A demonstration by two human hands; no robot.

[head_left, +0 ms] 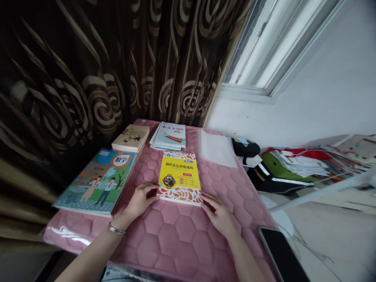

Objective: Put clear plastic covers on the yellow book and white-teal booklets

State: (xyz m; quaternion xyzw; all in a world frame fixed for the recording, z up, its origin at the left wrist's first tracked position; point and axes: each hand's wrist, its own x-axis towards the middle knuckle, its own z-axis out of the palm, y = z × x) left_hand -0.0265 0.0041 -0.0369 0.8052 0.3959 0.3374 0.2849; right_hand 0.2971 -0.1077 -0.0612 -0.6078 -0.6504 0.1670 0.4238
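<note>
One yellow book (179,172) lies cover up around mid-desk (185,239), between the two sets of fingers.

Main risk: uneven push. Contact is only toward the end facing the desk's near edge, so more force from one side could yaw it. Slip risk too: cover looks slick, and the clear film (68,234) over the pink padding could let it slide or ruck up. A shove toward the far edge would probably hit the booklets (173,135) just behind; toward the left edge, the textbook stack (96,182). Phone (283,254) by the right edge is near the right forearm (245,250); a wide elbow could knock it.

Geometry: left fingers (149,186) touch the book's side facing the desk's left edge; right fingers (210,198) are at the opposite side, by its near corner. Both half open, loosely curled, thumbs apart from forefingers. Firm hold or light contact: can't tell.
</note>
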